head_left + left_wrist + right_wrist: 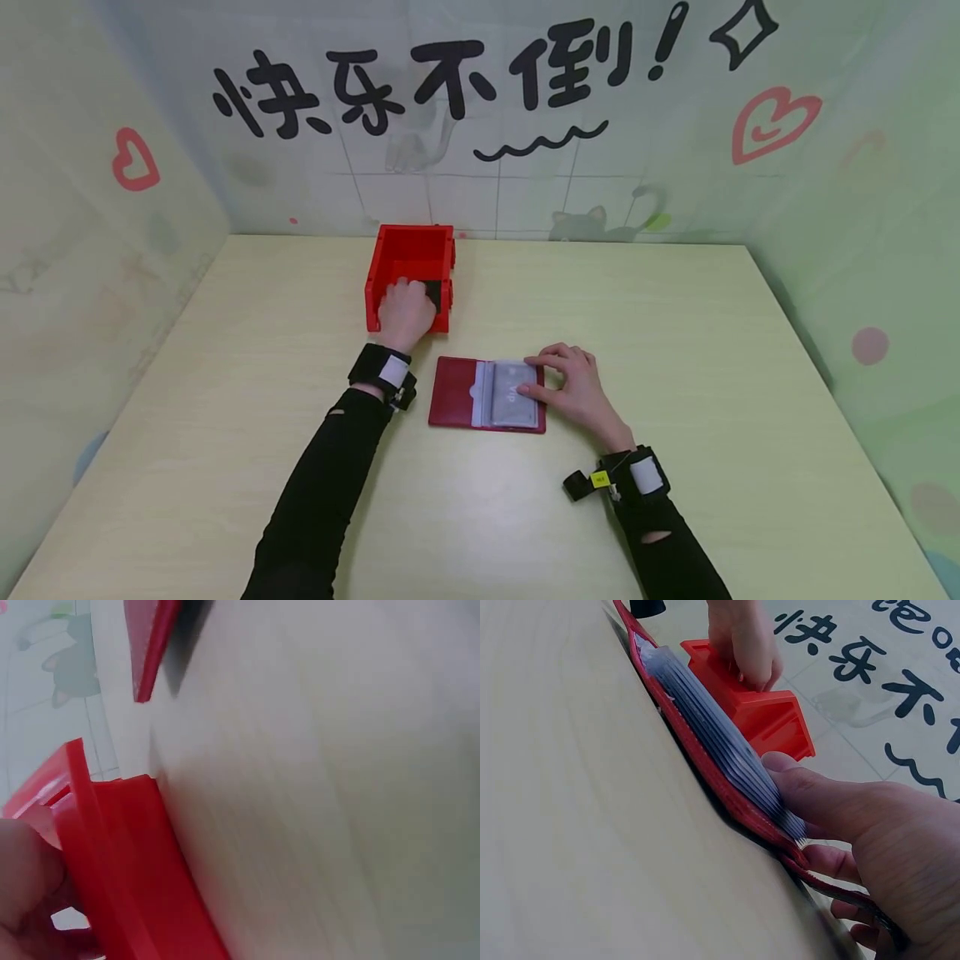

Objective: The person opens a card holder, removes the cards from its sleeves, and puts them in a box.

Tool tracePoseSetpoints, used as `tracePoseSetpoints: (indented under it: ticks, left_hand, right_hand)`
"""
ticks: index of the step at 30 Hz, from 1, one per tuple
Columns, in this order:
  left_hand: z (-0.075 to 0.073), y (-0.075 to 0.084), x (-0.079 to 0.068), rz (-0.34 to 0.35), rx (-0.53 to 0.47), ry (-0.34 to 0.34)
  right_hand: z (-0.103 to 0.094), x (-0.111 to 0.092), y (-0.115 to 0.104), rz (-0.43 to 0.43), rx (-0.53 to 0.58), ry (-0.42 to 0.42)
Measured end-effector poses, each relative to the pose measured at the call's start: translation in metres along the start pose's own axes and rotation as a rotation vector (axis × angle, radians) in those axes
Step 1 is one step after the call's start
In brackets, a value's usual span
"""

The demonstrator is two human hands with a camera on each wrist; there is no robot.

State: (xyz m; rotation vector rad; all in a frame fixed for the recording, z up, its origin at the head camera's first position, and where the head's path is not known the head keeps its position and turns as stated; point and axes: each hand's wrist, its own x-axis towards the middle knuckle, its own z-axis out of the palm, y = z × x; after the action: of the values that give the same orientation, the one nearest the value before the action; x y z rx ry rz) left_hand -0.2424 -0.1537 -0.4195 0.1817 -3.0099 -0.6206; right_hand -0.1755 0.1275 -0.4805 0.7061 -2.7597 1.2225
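Note:
A red card holder (452,393) lies opened out flat on the table, its stack of clear plastic sleeves (720,731) on the right side. My right hand (573,387) pinches its right edge, thumb over the sleeves and fingers at the cover's rim. Farther back is a red plastic bin (415,243). My left hand (407,312) reaches down into its near end, knuckles up. Beside those fingers, a dark flat thing (433,293) sits inside the bin. The bin's wall hides the left fingertips, and whether they hold anything does not show.
Both hands work over a pale wooden table (247,400). Printed cloth walls (465,196) stand along its back and sides. The bin is near the back edge, left of centre, just beyond the card holder.

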Motion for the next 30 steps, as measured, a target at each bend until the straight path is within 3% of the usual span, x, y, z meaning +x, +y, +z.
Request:
tracePoseSetpoints:
  ticks: [4,7,9,12,15,17,20,25,30]
  left_hand:
    - [-0.005,0.004,-0.018,0.104,-0.068,0.105]
    - [-0.009,0.013,-0.039,0.196,-0.181,0.113]
    - [-0.01,0.019,-0.054,0.266,-0.253,0.029]
    - [-0.004,0.024,-0.072,0.371,-0.298,-0.196]
    - [0.006,0.025,-0.082,0.415,-0.288,-0.416]
    - [0.012,0.026,-0.086,0.423,-0.264,-0.488]
    - [0.017,0.026,-0.089,0.391,-0.247,-0.54]
    - [0.021,0.026,-0.088,0.363,-0.245,-0.556]
    - [0.026,0.021,-0.083,0.371,-0.35,-0.556]
  right_hand:
    - [0.0,-0.001,-0.001,-0.004,0.0,-0.004]
    - [-0.002,-0.001,-0.001,-0.011,-0.001,0.001]
    - [-0.003,-0.001,-0.001,-0.012,-0.004,0.006]
    - [-0.004,0.0,-0.001,-0.014,-0.008,0.009]
    - [-0.004,0.0,0.0,-0.018,-0.013,0.006]
    - [-0.004,0.001,0.0,-0.02,-0.01,0.005]
    - [-0.002,0.001,-0.001,-0.03,-0.015,0.009]
    - [-0.001,0.005,-0.008,-0.034,-0.039,0.056]
    - [-0.003,0.01,-0.022,0.031,0.064,0.074]
